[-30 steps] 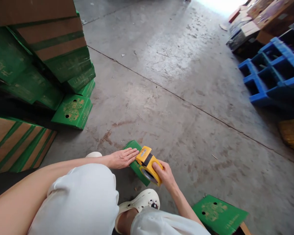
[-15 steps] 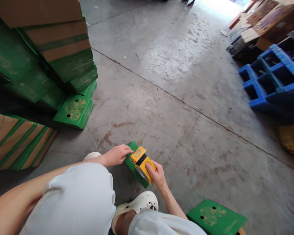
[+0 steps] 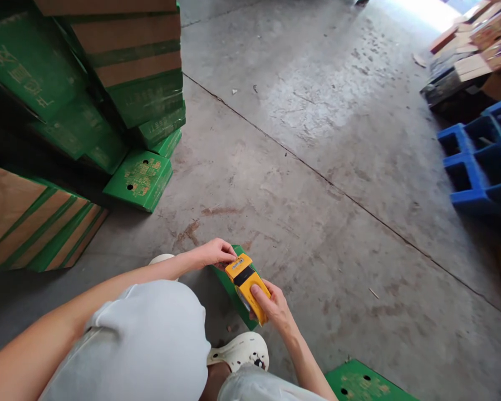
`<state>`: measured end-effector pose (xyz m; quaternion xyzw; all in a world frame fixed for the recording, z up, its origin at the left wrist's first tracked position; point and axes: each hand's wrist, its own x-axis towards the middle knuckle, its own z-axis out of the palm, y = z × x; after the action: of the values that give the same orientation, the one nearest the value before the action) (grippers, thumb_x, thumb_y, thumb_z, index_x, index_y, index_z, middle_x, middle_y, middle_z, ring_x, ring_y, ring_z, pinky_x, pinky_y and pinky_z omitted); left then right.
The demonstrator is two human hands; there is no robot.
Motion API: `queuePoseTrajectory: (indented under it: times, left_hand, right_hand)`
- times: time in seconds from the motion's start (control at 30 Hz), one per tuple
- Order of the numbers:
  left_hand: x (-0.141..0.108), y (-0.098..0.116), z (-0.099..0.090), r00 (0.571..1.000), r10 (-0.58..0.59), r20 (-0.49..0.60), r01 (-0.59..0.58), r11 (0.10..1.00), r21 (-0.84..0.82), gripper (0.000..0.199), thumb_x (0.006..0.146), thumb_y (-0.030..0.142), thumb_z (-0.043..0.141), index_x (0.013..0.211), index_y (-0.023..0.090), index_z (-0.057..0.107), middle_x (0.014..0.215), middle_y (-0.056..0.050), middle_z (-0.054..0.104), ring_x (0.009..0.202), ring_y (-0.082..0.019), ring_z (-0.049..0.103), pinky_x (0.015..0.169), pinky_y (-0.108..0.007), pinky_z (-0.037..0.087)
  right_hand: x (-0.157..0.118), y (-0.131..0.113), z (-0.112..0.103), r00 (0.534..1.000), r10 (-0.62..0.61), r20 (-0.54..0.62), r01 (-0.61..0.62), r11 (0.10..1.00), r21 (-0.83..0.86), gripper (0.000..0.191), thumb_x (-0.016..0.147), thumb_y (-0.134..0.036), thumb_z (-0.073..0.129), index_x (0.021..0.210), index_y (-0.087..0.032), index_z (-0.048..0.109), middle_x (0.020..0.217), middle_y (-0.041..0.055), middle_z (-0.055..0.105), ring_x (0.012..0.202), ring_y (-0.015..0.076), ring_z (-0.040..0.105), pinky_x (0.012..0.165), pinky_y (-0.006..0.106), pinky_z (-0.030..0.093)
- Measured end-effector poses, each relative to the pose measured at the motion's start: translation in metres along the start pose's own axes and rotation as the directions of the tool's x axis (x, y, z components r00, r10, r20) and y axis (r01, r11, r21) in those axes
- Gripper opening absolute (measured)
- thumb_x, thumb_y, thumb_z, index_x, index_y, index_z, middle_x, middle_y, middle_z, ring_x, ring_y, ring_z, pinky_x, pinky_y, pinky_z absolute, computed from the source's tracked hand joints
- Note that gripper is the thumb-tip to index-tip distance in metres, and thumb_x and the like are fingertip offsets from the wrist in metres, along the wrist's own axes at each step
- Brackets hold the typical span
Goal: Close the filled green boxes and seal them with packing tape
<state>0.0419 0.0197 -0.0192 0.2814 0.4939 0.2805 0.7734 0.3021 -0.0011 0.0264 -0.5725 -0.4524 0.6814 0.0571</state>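
My right hand [image 3: 271,305] is wrapped round a yellow tape dispenser [image 3: 247,287] with a black band, thumb on top. Under it a narrow green carton piece [image 3: 234,298] slants between my shoes, partly hidden by the dispenser. My left hand [image 3: 217,254] is closed at the dispenser's far end, by the top of the green piece. Its fingertips are pressed together there; what they pinch is too small to make out.
Stacked green and brown cartons [image 3: 144,72] rise at the left, with a flat green box [image 3: 140,181] beside them. Another green box [image 3: 365,381] lies at bottom right. Blue plastic pallets [image 3: 480,156] and cartons [image 3: 476,67] stand at right.
The view has shifted, so the floor and right-hand pallets sit further right. My left hand has closed in on the dispenser's far end, and the dispenser now covers more of the green piece.
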Motion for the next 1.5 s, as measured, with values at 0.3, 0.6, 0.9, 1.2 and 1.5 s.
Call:
queuePoseTrajectory:
  times: [0.3,0.6,0.9,1.2,1.5]
  left_hand:
    - [0.019,-0.013,-0.009,0.966,0.215,-0.14,-0.165,0.939,0.303,0.025,0.073,0.042,0.071,0.079,0.018,0.075,0.071,0.0,0.07,0.067,-0.014,0.06,0.06,-0.025,0.042]
    - [0.026,0.003,-0.068,0.876,0.348,-0.335,-0.172,0.872,0.457,0.026,0.075,0.044,0.065,0.077,0.018,0.072,0.061,0.002,0.062,0.061,-0.013,0.055,0.059,-0.024,0.04]
    - [0.037,0.003,-0.091,0.893,0.343,-0.292,-0.165,0.852,0.497,0.027,0.079,0.045,0.06,0.083,0.019,0.068,0.069,0.0,0.068,0.066,-0.015,0.062,0.063,-0.025,0.046]
    - [0.052,-0.032,-0.091,0.876,0.323,-0.359,-0.073,0.824,0.562,0.02,0.086,0.039,0.056,0.085,0.021,0.065,0.066,0.003,0.063,0.066,-0.016,0.062,0.071,-0.028,0.047]
    - [0.08,-0.076,-0.055,0.888,0.281,-0.365,-0.02,0.815,0.58,0.012,0.09,0.03,0.053,0.083,0.023,0.06,0.09,-0.005,0.072,0.092,-0.021,0.065,0.088,-0.031,0.048]
  right_hand:
    - [0.003,-0.02,0.006,0.995,0.072,-0.068,-0.077,0.995,-0.071,0.061,0.075,-0.077,0.074,0.092,-0.019,0.068,0.067,0.0019,0.065,0.049,0.0184,0.061,0.044,0.03,0.054]
    - [-0.013,-0.007,-0.014,0.989,0.128,-0.074,-0.14,0.971,-0.193,0.059,0.08,-0.075,0.067,0.089,-0.017,0.064,0.063,0.0006,0.065,0.047,0.019,0.064,0.043,0.027,0.05]
    - [-0.018,0.003,-0.017,0.984,0.113,-0.139,-0.147,0.953,-0.264,0.057,0.082,-0.075,0.064,0.086,-0.018,0.063,0.06,0.0013,0.066,0.045,0.0203,0.065,0.041,0.026,0.046]
    - [-0.014,-0.012,-0.01,0.978,0.088,-0.191,-0.167,0.877,-0.451,0.052,0.087,-0.07,0.059,0.075,-0.02,0.059,0.062,0.003,0.065,0.053,0.0191,0.062,0.048,0.026,0.04]
    - [-0.011,-0.016,-0.01,0.97,-0.019,-0.242,-0.127,0.812,-0.57,0.053,0.085,-0.069,0.057,0.063,-0.021,0.053,0.064,0.0015,0.056,0.064,0.0173,0.052,0.055,0.027,0.032]
